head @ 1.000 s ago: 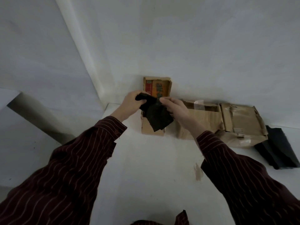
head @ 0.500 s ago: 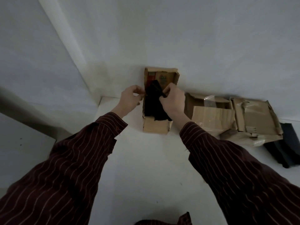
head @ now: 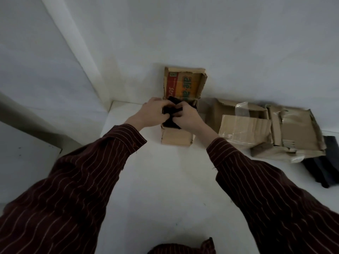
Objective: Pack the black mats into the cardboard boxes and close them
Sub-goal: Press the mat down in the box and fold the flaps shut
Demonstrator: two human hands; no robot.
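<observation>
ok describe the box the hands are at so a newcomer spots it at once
Find the wall corner at the white table's far end. The small cardboard box stands there, left hand and right hand holding a black mat in it. Unlike the crushed plain boxes to its right, its raised lid has red and orange print.

Left hand, right hand — gripping black mat, in cardboard box

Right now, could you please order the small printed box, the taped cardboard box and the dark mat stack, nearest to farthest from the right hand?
1. small printed box: under the right hand, which grips a black mat.
2. taped cardboard box: to the right.
3. dark mat stack: far right edge.
</observation>
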